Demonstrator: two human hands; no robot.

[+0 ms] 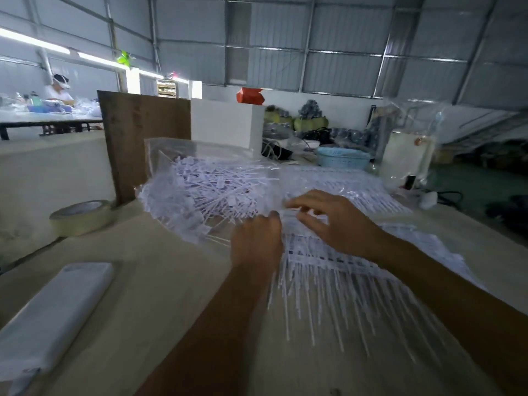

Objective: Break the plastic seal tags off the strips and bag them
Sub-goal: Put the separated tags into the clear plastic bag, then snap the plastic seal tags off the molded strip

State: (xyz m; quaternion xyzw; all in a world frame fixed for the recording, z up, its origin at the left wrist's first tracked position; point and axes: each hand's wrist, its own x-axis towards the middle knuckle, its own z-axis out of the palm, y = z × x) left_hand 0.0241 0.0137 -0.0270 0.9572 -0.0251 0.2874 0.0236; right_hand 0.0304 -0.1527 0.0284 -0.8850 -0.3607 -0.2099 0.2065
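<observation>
A strip of white plastic seal tags (328, 270) lies on the table in front of me, its thin tails pointing toward me. My left hand (255, 244) is curled at the strip's left end and grips tags there. My right hand (328, 221) reaches over the top of the strip, its fingers bent onto the tag heads. To the left lies a clear plastic bag (200, 184) heaped with loose white tags. More strips (357, 190) are stacked behind my right hand. Motion blur hides the exact finger contact.
A roll of tape (81, 217) sits at the left by an upright brown board (143, 144). A white packet (54, 315) lies near left. A white box (225, 124), a blue basket (343, 158) and a clear bag (405, 155) stand behind. A person works far left.
</observation>
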